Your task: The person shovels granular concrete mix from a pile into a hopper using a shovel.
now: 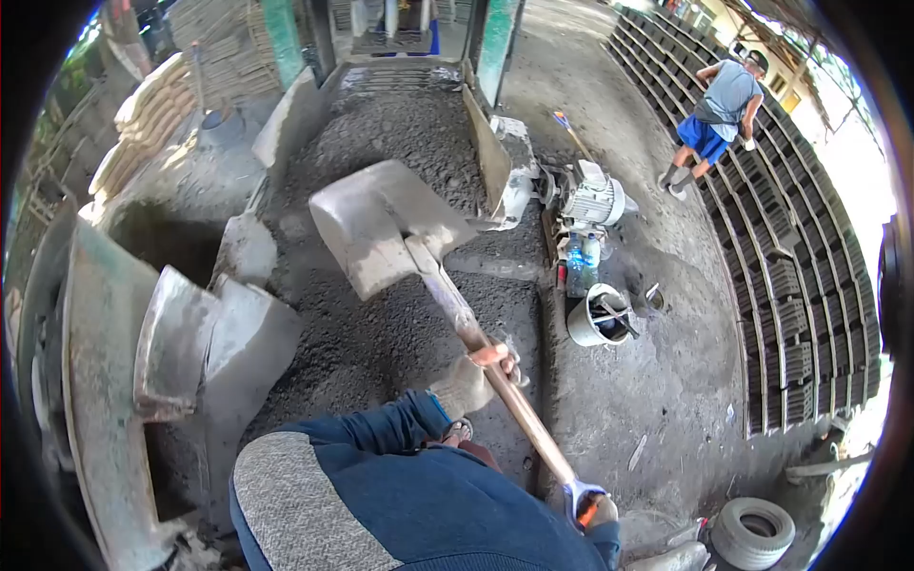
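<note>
A square-bladed shovel (457,309) slants across the middle of the view, its grey metal blade at the upper left and its wooden shaft running down to the right. My left hand (486,371), in a fingerless-looking pale glove, is wrapped around the shaft below the blade. At the lower right, my right hand (602,514) is closed on the shovel's end grip, partly hidden by the grip and my sleeve. The blade's broad face shows no heap on it. Dark, damp-looking gravelly mix (367,328) lies beneath and beyond the shovel.
A metal-sided chute (490,143) holds more mix ahead. An electric motor (595,198), bottles (583,255) and a tool bucket (592,328) stand right. A person (719,109) bends beside racks of blocks (795,257). Metal panels (109,371) stand left; tires (752,533) lie lower right.
</note>
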A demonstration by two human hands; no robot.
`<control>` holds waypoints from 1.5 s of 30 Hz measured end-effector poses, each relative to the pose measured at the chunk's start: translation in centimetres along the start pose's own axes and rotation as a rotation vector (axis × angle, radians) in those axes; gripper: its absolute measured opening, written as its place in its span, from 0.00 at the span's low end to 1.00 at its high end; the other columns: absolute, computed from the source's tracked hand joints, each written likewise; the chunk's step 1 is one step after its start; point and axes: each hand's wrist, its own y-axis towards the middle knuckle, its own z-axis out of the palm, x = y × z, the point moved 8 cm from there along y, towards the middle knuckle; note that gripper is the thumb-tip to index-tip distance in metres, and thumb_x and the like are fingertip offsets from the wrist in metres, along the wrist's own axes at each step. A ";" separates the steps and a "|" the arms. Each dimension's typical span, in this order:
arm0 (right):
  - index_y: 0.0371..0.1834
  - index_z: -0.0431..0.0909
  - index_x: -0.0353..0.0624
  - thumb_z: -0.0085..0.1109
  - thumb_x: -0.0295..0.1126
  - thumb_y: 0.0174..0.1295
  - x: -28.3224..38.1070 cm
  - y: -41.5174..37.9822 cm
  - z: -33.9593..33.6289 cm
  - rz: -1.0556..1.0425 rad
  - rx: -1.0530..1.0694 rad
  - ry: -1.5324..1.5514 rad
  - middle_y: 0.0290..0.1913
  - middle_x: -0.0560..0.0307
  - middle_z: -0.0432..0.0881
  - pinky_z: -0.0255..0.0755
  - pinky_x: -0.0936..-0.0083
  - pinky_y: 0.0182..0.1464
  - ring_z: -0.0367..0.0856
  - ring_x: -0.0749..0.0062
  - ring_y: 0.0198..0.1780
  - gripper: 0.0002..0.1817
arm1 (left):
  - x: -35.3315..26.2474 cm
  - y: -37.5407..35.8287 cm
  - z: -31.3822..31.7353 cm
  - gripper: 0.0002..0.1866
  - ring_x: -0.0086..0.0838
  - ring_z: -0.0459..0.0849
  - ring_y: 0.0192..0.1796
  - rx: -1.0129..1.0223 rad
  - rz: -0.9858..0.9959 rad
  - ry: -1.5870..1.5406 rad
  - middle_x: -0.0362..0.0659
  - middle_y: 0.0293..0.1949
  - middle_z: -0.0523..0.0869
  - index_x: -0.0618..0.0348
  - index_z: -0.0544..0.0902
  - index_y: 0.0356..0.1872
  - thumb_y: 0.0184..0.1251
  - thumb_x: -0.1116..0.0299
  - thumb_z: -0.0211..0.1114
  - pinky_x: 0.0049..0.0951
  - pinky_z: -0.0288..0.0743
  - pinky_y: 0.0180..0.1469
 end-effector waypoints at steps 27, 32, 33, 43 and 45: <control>0.35 0.77 0.44 0.61 0.32 0.67 7.1 -16.9 57.7 -0.413 0.258 0.114 0.29 0.67 0.77 0.72 0.77 0.33 0.76 0.79 0.30 0.05 | -43.4 19.3 -6.3 0.14 0.28 0.71 0.20 -0.273 0.310 0.328 0.35 0.18 0.72 0.49 0.70 0.28 0.66 0.56 0.64 0.35 0.70 0.27; 0.35 0.82 0.41 0.62 0.29 0.61 0.9 -10.6 38.8 -0.345 -0.158 0.044 0.27 0.58 0.80 0.73 0.70 0.27 0.79 0.68 0.25 0.04 | -28.5 12.4 -5.6 0.13 0.31 0.73 0.20 -0.067 0.027 0.152 0.36 0.20 0.73 0.48 0.70 0.25 0.67 0.60 0.61 0.44 0.72 0.34; 0.32 0.82 0.39 0.61 0.29 0.60 -0.5 -10.7 36.1 -0.318 -0.201 -0.005 0.26 0.59 0.80 0.72 0.72 0.28 0.78 0.70 0.26 0.05 | -25.8 10.4 -4.7 0.13 0.32 0.73 0.20 -0.062 -0.006 0.127 0.37 0.20 0.74 0.48 0.70 0.24 0.69 0.63 0.59 0.45 0.71 0.35; 0.40 0.81 0.35 0.50 0.28 0.63 -17.2 -13.2 7.6 -0.090 -0.210 0.374 0.38 0.49 0.86 0.84 0.64 0.41 0.86 0.59 0.37 0.11 | -1.5 -0.8 -3.8 0.06 0.34 0.77 0.31 0.004 -0.330 0.086 0.40 0.26 0.75 0.54 0.75 0.28 0.64 0.73 0.63 0.49 0.74 0.49; 0.39 0.81 0.36 0.52 0.28 0.62 -17.7 -16.2 4.6 -0.077 -0.284 0.344 0.36 0.50 0.85 0.82 0.65 0.39 0.85 0.60 0.35 0.10 | 1.8 -2.8 -3.3 0.07 0.34 0.77 0.32 -0.039 -0.424 0.058 0.40 0.26 0.76 0.54 0.76 0.26 0.63 0.73 0.63 0.50 0.75 0.52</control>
